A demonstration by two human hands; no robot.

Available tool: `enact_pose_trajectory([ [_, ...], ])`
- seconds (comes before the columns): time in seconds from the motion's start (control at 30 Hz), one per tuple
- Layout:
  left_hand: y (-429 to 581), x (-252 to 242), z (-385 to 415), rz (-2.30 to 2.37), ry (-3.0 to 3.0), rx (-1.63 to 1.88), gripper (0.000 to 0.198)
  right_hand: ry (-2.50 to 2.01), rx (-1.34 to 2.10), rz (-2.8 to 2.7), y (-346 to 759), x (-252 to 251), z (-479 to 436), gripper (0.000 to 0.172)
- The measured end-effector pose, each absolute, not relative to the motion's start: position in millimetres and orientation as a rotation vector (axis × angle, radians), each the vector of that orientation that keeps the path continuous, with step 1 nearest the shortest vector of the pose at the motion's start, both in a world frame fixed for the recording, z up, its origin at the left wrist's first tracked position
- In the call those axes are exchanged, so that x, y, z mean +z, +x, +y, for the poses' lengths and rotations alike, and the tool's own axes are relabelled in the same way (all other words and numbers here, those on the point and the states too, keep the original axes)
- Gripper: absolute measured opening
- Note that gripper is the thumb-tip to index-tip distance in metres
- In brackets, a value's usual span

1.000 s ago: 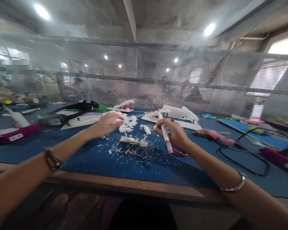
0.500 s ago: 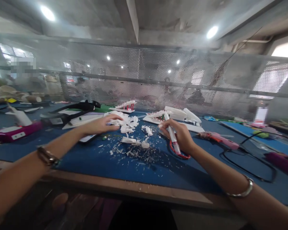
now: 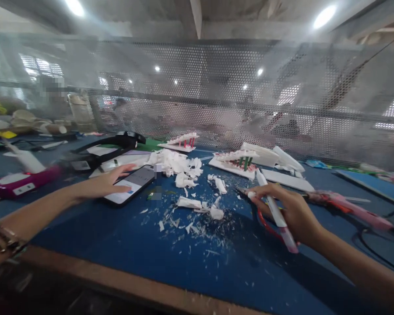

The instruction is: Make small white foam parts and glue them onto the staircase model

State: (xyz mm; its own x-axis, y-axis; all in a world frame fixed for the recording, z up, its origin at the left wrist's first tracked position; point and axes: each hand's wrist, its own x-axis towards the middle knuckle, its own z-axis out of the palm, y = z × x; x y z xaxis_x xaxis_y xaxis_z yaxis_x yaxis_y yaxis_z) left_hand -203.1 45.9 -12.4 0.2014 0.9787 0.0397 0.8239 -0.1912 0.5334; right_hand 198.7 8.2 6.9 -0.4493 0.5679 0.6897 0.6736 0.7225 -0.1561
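Note:
My left hand (image 3: 110,184) is spread with fingers apart at a smartphone (image 3: 136,186) lying on the blue table; the thumb and fingertips reach over its edge. My right hand (image 3: 290,212) is closed around a slim white pen-shaped tool (image 3: 273,209) with a pinkish end. Beneath that hand show the red handles (image 3: 265,224) of what look like scissors, with a dark tip poking out past the fingers; whether they are gripped or lie on the table I cannot tell. Between the hands lie white foam-like scraps (image 3: 190,203) and fine shavings.
Crumpled white scraps (image 3: 174,162) are heaped behind the phone. Two white wedge-shaped pieces stand further back, one with red posts (image 3: 188,142), one with green posts (image 3: 246,163). A pink corded tool (image 3: 357,210) lies right, a purple box (image 3: 26,181) left. A perforated screen (image 3: 197,96) rises behind.
My left hand has come left and down to the phone, uncovering it. The right hand, still around the white tool, appears further right and lower; the whole view has also shifted.

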Motion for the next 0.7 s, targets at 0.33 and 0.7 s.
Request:
enact_pose_trajectory([
  [0.33, -201, 14, 101, 1.503, 1.994, 0.561, 0.06, -0.966, -0.081, -2.177, 195, 3, 21, 0.007],
  [0.7, -208, 1, 132, 1.491, 2.117, 0.473, 0.055, -1.109, -0.056, -2.018, 193, 7, 26, 0.014],
])
